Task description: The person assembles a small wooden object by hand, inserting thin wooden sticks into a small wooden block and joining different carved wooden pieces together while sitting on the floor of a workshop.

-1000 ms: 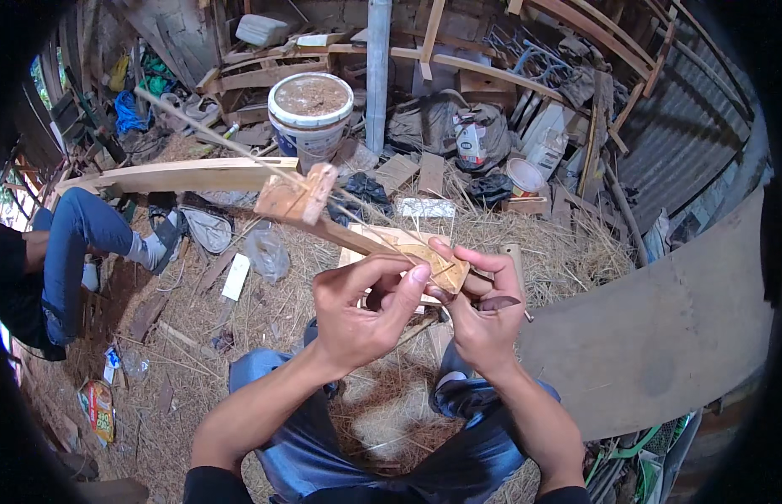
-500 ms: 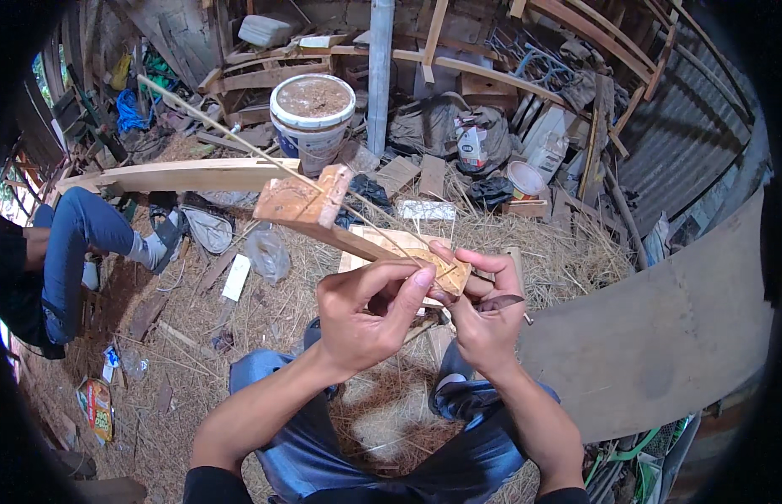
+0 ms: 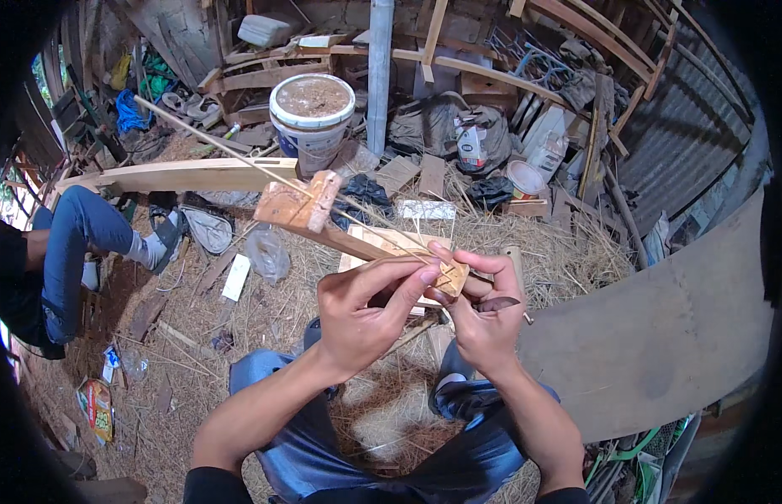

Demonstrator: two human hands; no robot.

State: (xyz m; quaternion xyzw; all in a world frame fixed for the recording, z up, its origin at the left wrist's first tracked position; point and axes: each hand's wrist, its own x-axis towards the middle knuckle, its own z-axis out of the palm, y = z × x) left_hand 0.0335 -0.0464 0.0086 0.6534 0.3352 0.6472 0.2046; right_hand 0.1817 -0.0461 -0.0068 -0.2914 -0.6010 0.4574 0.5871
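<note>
A wooden piece [image 3: 357, 244] with a notched crossblock [image 3: 300, 206] at its far end slants toward me between both hands. A long thin stick [image 3: 214, 141] runs along it, past the crossblock and out to the upper left. My left hand [image 3: 365, 311] is closed, thumb and fingers pinching the stick's near part beside the wooden end; the pinch itself is partly hidden. Closed round the near end [image 3: 454, 275], which has dark cut marks, is my right hand [image 3: 487, 323]. A dark pointed piece [image 3: 497, 304] shows by its fingers; its kind I cannot make out.
Pale boards [image 3: 387, 244] lie beneath the work on the straw-covered floor. A white bucket [image 3: 313, 113] stands behind, near a grey pole [image 3: 380, 76]. At left sits another person [image 3: 88, 244]; a long plank [image 3: 181, 175] lies beyond. A large curved sheet [image 3: 651, 336] fills the right side.
The stick's far end has dropped slightly and shifted left. The wooden piece has turned a little in my hands, and both hands keep nearly the same place.
</note>
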